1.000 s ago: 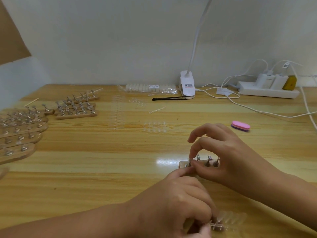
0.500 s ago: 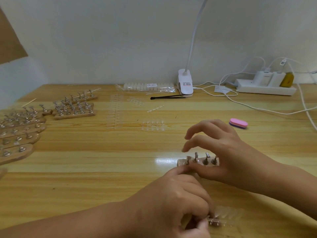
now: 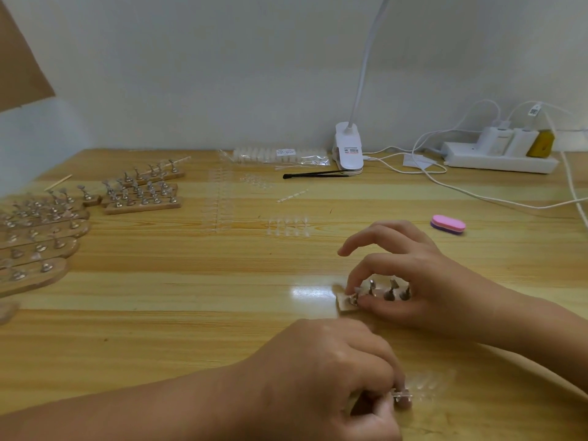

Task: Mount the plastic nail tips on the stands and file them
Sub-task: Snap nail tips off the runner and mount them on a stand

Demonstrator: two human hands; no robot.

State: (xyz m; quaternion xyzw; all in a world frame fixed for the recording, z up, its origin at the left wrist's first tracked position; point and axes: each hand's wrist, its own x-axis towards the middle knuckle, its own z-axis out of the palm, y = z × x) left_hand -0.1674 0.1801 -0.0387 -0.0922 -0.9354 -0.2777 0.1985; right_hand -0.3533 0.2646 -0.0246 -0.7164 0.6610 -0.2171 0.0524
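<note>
Clear nail tips (image 3: 428,381), a faint row, at the near edge of the table (image 3: 159,329), touching a metal peg (image 3: 401,395) that sticks out from under the left hand (image 3: 331,377). Left grip: fingers curled tight round that peg piece, the rest of it hidden. Farther back, centre-right, a wooden nail stand (image 3: 345,303) lies flat with four metal pegs upright on it. The right hand (image 3: 423,281) arches over the stand. Its grip is narrow, thumb and index fingertip pinching the leftmost peg, other fingers lifted. Cannot tell if a tip sits on that peg. Pink buffer block (image 3: 448,224) far right of the hands, apart. Loose clear tip strips (image 3: 288,226) mid table. More wooden stands (image 3: 143,195) in rows far left. Along the wall: bag of tips (image 3: 280,154), black tweezers (image 3: 315,175), white clip lamp (image 3: 348,151), power strip (image 3: 499,159) with chargers.
</note>
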